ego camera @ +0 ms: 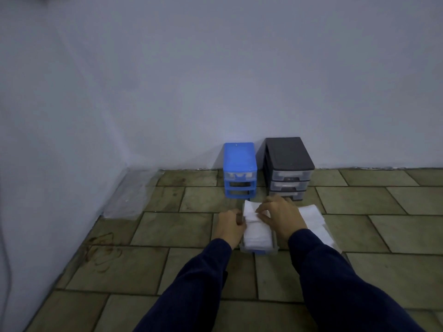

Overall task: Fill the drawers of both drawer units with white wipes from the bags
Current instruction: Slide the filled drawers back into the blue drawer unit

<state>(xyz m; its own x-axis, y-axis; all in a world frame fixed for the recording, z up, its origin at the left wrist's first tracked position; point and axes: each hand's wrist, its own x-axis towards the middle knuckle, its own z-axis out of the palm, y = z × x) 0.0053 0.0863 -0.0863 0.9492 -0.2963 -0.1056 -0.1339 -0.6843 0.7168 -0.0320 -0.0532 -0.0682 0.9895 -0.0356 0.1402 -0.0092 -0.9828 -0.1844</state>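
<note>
A clear drawer lies pulled out on the tiled floor, packed with white wipes. My left hand grips the drawer's left wall. My right hand presses down on the wipes in its far end. A loose stack of white wipes lies just right of the drawer, partly under my right arm. The blue drawer unit stands against the wall with its two lower slots empty and one drawer in the top. Beside it the black drawer unit holds three clear drawers.
An empty clear plastic bag lies flat on the floor by the left wall. White walls meet in a corner at the left. Brown floor tiles spread around the drawer.
</note>
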